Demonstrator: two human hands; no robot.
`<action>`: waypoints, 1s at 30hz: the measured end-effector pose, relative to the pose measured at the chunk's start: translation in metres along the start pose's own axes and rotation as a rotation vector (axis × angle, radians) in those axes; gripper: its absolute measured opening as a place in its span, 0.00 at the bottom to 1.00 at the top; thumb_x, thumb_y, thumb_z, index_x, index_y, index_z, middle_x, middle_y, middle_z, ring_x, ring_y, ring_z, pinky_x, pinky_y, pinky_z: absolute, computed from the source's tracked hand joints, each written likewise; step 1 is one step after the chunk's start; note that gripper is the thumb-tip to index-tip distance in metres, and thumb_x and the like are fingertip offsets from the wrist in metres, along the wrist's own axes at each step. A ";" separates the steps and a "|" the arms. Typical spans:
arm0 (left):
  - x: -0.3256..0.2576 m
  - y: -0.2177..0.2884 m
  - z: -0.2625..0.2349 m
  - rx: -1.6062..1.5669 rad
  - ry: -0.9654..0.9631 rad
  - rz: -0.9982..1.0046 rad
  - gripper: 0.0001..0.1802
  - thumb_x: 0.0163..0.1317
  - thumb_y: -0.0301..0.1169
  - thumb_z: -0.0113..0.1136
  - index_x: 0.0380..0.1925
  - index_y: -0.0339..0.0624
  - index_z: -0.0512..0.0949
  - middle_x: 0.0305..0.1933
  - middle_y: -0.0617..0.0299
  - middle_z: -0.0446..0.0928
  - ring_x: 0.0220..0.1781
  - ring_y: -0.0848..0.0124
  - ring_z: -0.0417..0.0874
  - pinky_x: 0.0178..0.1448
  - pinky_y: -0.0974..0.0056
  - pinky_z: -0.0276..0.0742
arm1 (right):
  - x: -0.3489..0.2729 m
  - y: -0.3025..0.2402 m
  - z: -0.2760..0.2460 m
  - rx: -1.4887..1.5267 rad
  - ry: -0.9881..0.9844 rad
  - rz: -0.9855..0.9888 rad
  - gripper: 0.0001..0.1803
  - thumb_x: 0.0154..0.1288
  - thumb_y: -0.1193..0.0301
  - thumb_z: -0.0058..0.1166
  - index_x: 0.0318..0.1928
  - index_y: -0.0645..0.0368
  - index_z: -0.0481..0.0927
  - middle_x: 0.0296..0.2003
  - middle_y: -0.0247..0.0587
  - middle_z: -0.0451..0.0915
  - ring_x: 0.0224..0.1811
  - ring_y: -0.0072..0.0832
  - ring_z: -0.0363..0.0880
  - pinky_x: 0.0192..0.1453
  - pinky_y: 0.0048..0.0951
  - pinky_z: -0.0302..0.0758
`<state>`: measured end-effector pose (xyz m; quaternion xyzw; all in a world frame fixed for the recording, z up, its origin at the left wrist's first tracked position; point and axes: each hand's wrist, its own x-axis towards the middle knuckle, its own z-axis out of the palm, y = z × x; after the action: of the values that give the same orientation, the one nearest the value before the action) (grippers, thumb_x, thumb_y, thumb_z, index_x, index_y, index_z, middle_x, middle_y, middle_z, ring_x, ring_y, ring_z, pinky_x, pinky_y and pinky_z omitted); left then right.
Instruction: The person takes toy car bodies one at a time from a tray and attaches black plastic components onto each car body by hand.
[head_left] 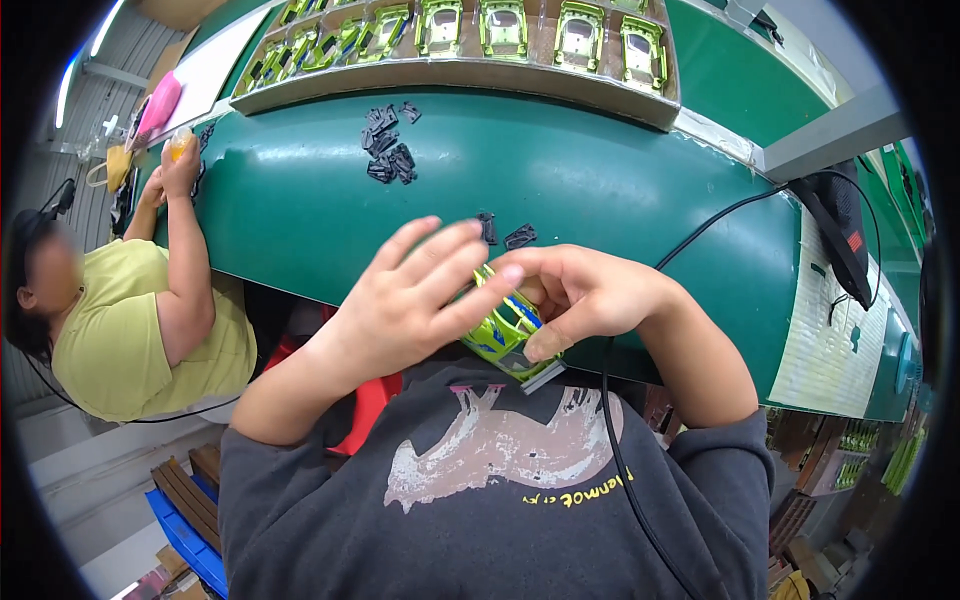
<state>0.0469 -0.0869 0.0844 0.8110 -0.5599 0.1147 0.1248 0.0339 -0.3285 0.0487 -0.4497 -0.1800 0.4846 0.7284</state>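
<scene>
A lime-green toy car body point(487, 338) with blue stripes and a grey rear wing is tilted close to my chest, over the table's near edge. My right hand point(590, 298) grips it at its right side between thumb and fingers. Above its left side is my left hand point(415, 290), fingers stretched and spread, the index fingertip by the body's upper end; whether it touches cannot be told. Just beyond my fingers lie two small black plastic parts, one point(520, 236) in plain sight and one point(487, 228) partly covered by my fingertips.
Farther off lies a loose pile of black plastic parts point(391, 150). A cardboard box point(440, 75) of similar green car bodies stands along the table's point(290, 190) far side. A black cable point(700, 225) crosses at right. A co-worker point(140, 320) sits at left, holding something orange.
</scene>
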 end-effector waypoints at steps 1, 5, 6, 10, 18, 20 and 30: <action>0.001 0.001 0.000 -0.034 -0.045 0.019 0.36 0.44 0.20 0.60 0.60 0.38 0.70 0.53 0.48 0.74 0.57 0.48 0.76 0.62 0.46 0.73 | 0.000 -0.001 0.000 0.004 -0.002 0.002 0.32 0.57 0.86 0.63 0.62 0.64 0.67 0.50 0.46 0.81 0.53 0.28 0.81 0.58 0.32 0.79; 0.002 -0.006 -0.003 -0.062 -0.079 0.003 0.37 0.44 0.21 0.60 0.61 0.31 0.69 0.37 0.54 0.75 0.42 0.54 0.78 0.50 0.53 0.77 | -0.001 -0.003 -0.002 -0.035 0.042 -0.066 0.27 0.62 0.78 0.63 0.60 0.67 0.70 0.45 0.44 0.83 0.48 0.26 0.82 0.53 0.31 0.81; 0.001 -0.006 -0.003 -0.073 -0.048 -0.018 0.41 0.41 0.20 0.61 0.64 0.30 0.68 0.34 0.54 0.74 0.38 0.57 0.78 0.44 0.55 0.75 | -0.001 -0.004 -0.003 -0.142 0.194 -0.096 0.23 0.64 0.75 0.62 0.58 0.68 0.73 0.44 0.43 0.84 0.47 0.25 0.83 0.52 0.31 0.81; -0.001 -0.001 0.003 -0.109 -0.069 -0.143 0.50 0.34 0.17 0.61 0.67 0.30 0.63 0.30 0.57 0.71 0.32 0.59 0.74 0.37 0.57 0.71 | -0.001 -0.003 0.003 -0.618 0.505 -0.278 0.15 0.63 0.72 0.62 0.48 0.68 0.81 0.36 0.46 0.86 0.38 0.28 0.85 0.47 0.30 0.81; 0.005 0.005 0.014 -0.222 -0.112 -0.142 0.42 0.46 0.19 0.55 0.68 0.25 0.61 0.27 0.59 0.70 0.30 0.64 0.72 0.35 0.61 0.72 | -0.003 -0.011 0.014 -1.193 0.399 -0.213 0.13 0.55 0.76 0.57 0.42 0.68 0.81 0.33 0.53 0.83 0.36 0.47 0.84 0.44 0.41 0.80; 0.004 0.006 0.017 -0.297 -0.125 -0.150 0.44 0.45 0.17 0.55 0.69 0.24 0.60 0.27 0.58 0.70 0.30 0.63 0.72 0.36 0.60 0.73 | -0.001 -0.009 0.020 -1.291 0.369 -0.170 0.13 0.54 0.78 0.57 0.42 0.68 0.80 0.33 0.52 0.82 0.37 0.48 0.83 0.44 0.41 0.80; -0.006 0.002 0.017 -0.487 -0.153 -0.160 0.53 0.38 0.17 0.63 0.70 0.26 0.55 0.31 0.52 0.73 0.33 0.55 0.76 0.40 0.56 0.75 | 0.006 0.006 0.023 -1.709 0.456 -0.471 0.08 0.54 0.73 0.54 0.34 0.64 0.78 0.29 0.43 0.80 0.33 0.37 0.82 0.39 0.34 0.80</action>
<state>0.0437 -0.0874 0.0668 0.8052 -0.5127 -0.0950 0.2822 0.0177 -0.3116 0.0551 -0.8724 -0.4160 -0.0751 0.2455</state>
